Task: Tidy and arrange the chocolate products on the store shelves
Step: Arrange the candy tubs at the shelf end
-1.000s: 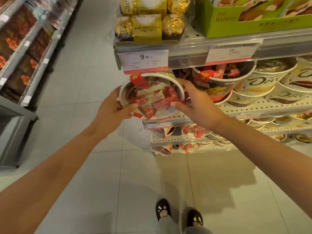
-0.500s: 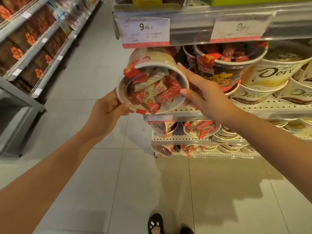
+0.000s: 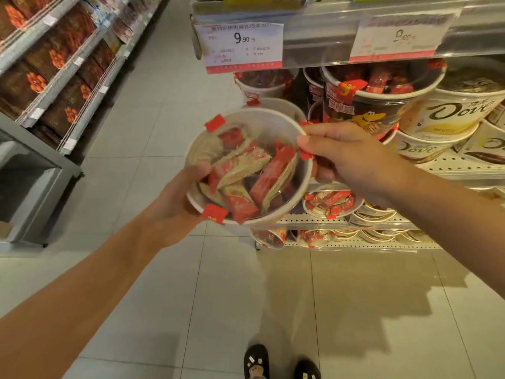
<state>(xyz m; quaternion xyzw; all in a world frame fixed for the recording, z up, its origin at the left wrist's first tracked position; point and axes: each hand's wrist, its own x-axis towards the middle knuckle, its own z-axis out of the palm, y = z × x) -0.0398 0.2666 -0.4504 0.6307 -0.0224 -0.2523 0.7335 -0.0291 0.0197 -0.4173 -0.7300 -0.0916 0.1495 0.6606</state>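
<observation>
I hold a round white tub of red-wrapped chocolates (image 3: 247,170) with a clear lid and red tape tabs, out in the aisle in front of the shelf. My left hand (image 3: 175,203) grips its lower left rim. My right hand (image 3: 347,157) grips its right rim, thumb on the lid edge. Behind it on the shelf (image 3: 451,168) stand a similar white tub (image 3: 262,86), a dark tub with a crocodile picture (image 3: 369,105) and cream Dove tubs (image 3: 451,110). More tubs (image 3: 330,202) lie on the lower shelves.
Price tags reading 9.90 (image 3: 241,47) hang from the shelf edge above. A second shelving unit with brown boxes (image 3: 54,67) lines the left of the aisle. The tiled floor (image 3: 232,296) lies below, with my shoes (image 3: 257,362) at the bottom.
The tub has come away from the shelf toward me and lower, tilting so its lid faces up. Both hands stayed on it; the view moved closer to the shelf.
</observation>
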